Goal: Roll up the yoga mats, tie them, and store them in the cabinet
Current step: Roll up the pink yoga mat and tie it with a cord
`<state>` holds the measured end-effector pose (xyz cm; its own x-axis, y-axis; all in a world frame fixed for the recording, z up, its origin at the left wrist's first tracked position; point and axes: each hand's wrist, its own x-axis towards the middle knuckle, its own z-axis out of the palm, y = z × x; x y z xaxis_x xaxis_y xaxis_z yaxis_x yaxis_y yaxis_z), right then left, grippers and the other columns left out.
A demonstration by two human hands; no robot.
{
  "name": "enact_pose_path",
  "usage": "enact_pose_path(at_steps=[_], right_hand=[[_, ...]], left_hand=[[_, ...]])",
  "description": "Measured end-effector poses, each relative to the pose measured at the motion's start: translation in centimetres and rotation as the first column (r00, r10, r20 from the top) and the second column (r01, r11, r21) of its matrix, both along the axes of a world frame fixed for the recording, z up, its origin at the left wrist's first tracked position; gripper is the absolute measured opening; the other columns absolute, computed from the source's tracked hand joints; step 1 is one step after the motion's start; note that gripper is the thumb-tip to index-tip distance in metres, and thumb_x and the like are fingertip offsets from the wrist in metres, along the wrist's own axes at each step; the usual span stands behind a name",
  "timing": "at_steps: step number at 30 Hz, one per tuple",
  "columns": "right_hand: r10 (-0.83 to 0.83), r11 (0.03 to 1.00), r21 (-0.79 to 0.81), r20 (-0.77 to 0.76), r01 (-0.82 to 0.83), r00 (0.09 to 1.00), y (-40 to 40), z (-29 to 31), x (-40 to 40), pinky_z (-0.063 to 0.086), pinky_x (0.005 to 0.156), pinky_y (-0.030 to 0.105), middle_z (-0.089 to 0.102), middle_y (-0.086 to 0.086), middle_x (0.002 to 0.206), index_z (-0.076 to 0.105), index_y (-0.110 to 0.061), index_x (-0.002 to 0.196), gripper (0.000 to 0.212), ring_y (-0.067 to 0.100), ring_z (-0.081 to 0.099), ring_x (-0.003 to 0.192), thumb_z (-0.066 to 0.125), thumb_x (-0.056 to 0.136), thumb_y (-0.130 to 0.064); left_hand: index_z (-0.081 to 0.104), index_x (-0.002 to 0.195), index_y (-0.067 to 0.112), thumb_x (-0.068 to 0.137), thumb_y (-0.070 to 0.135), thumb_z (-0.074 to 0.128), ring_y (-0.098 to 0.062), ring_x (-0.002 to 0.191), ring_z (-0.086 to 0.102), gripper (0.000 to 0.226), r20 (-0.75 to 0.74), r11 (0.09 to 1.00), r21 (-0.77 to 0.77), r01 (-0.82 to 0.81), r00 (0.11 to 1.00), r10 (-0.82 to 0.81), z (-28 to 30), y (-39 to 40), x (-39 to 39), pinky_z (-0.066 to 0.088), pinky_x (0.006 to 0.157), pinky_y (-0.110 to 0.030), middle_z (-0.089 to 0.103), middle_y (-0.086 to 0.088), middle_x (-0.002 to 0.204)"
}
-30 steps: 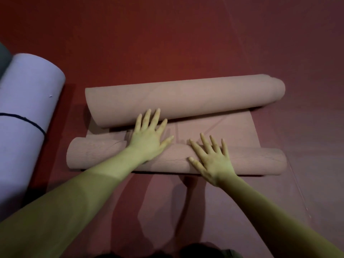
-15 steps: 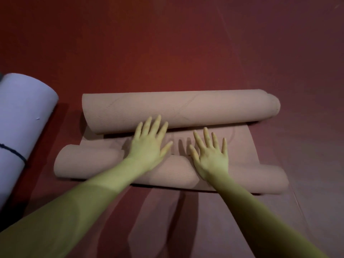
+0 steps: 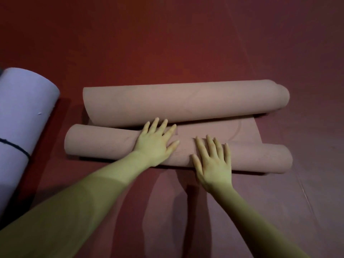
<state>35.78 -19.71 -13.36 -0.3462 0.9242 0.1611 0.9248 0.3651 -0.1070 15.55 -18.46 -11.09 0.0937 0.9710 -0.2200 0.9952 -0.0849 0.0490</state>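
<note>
- On the red floor (image 3: 167, 43), a pinkish-tan foam yoga mat (image 3: 186, 103) lies rolled from both ends.
- Left hand (image 3: 154, 144) and right hand (image 3: 214, 162) press its near roll, fingers straight and spread, gripping nothing.
- At left lies a lavender rolled mat (image 3: 22, 112), tied with dark cord (image 3: 16, 148).

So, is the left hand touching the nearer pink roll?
Touching. The head view shows the left hand lying flat on the nearer pink roll, with no gap visible.

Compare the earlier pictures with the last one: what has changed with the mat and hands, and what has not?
The near roll has been pushed forward under both flat palms, narrowing the flat strip before the far roll. The left hand and right hand stay pressed on it. The tied lilac mat lies unchanged.
</note>
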Motion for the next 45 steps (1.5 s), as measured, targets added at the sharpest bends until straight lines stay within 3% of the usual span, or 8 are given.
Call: enact_pose_path(at_steps=[4, 8, 14, 19, 25, 30, 35, 45], right_hand=[[0.095, 0.995, -0.023, 0.052, -0.094, 0.994, 1.4, 0.2, 0.6, 0.018, 0.107, 0.055, 0.051, 0.015, 0.138, 0.045, -0.023, 0.141, 0.071, 0.040, 0.044, 0.127, 0.033, 0.086, -0.066], [0.115, 0.982, -0.166, 0.134, -0.092, 0.984, 4.3, 1.4, 0.0, 0.021, 0.107, 0.055, 0.044, 0.013, 0.145, 0.039, -0.027, 0.145, 0.097, 0.038, 0.038, 0.133, 0.024, 0.069, -0.086], [0.178, 0.968, -0.213, 0.201, -0.135, 0.963, 6.3, 1.5, 0.0, 0.021, 0.107, 0.058, 0.034, 0.010, 0.152, 0.025, -0.029, 0.150, 0.117, 0.038, 0.034, 0.136, 0.025, 0.051, -0.093], [0.250, 0.968, -0.036, 0.231, -0.248, 0.940, 5.5, 0.0, 0.7, 0.037, 0.094, 0.064, 0.053, 0.024, 0.131, 0.033, -0.029, 0.142, 0.113, 0.046, 0.054, 0.114, 0.068, 0.048, -0.080], [0.294, 0.955, -0.007, 0.124, -0.296, 0.948, 6.0, 0.8, 0.8, 0.048, 0.079, 0.051, 0.066, 0.014, 0.106, 0.049, -0.026, 0.131, 0.085, 0.036, 0.064, 0.089, 0.049, 0.062, -0.075], [0.328, 0.944, 0.017, 0.056, -0.329, 0.943, 3.8, 1.0, 1.7, 0.052, 0.070, 0.046, 0.068, 0.009, 0.095, 0.060, -0.022, 0.124, 0.086, 0.033, 0.065, 0.080, 0.081, 0.051, -0.063], [0.311, 0.950, -0.050, 0.049, -0.308, 0.949, -0.4, 1.2, 2.4, 0.052, 0.071, 0.043, 0.068, 0.004, 0.095, 0.053, -0.027, 0.126, 0.080, 0.031, 0.064, 0.080, 0.052, 0.060, -0.072], [0.315, 0.946, -0.088, 0.041, -0.311, 0.948, -6.7, 1.9, 3.8, 0.051, 0.067, 0.037, 0.068, 0.002, 0.088, 0.056, -0.026, 0.121, 0.079, 0.030, 0.065, 0.073, 0.050, 0.059, -0.073]], left_hand=[[0.009, 0.153, 0.024, 0.092, 0.062, 0.009, -0.029, 0.147, 0.000, 0.072, 0.008, 0.997, 0.034, 0.073, 0.997, -0.074, 0.1, 1.0, -1.0, -0.003, 0.117, -0.044, 0.007, -0.006, 0.160], [0.046, 0.141, 0.018, 0.084, 0.066, 0.026, -0.029, 0.130, 0.046, 0.077, 0.029, 0.941, 0.234, 0.243, 0.966, -0.256, -0.4, -0.1, -2.5, 0.033, 0.106, -0.052, 0.047, -0.005, 0.143], [-0.003, 0.152, 0.031, 0.067, 0.080, 0.052, -0.019, 0.147, 0.008, 0.112, -0.044, 0.980, 0.035, 0.195, 0.980, -0.193, -0.2, 0.9, -3.0, 0.008, 0.116, -0.047, 0.001, 0.009, 0.160], [0.002, 0.151, 0.030, 0.072, 0.070, 0.061, -0.023, 0.144, 0.022, 0.106, 0.007, 0.965, 0.081, 0.250, 0.968, -0.252, -0.4, 0.7, -3.5, 0.016, 0.113, -0.050, 0.013, 0.007, 0.159], [0.013, 0.152, 0.029, 0.078, 0.067, 0.057, -0.020, 0.133, 0.036, 0.094, 0.002, 0.960, 0.109, 0.256, 0.966, -0.258, 0.7, 1.1, -3.1, 0.029, 0.104, -0.037, 0.029, 0.007, 0.154], [0.028, 0.149, 0.028, 0.073, 0.063, 0.065, -0.023, 0.126, 0.047, 0.091, 0.054, 0.963, 0.112, 0.245, 0.966, -0.252, 0.6, -1.5, -2.4, 0.036, 0.097, -0.038, 0.045, 0.005, 0.145], [0.061, 0.127, 0.018, 0.045, 0.062, 0.084, -0.025, 0.087, 0.069, 0.095, 0.070, 0.928, 0.222, 0.299, 0.944, -0.321, -0.5, -5.4, -2.2, 0.055, 0.070, -0.046, 0.070, -0.002, 0.110], [0.063, 0.124, 0.018, 0.041, 0.063, 0.085, -0.025, 0.087, 0.070, 0.096, 0.111, 0.929, 0.175, 0.327, 0.931, -0.348, -0.1, -11.6, -0.6, 0.056, 0.070, -0.049, 0.071, -0.001, 0.109]])
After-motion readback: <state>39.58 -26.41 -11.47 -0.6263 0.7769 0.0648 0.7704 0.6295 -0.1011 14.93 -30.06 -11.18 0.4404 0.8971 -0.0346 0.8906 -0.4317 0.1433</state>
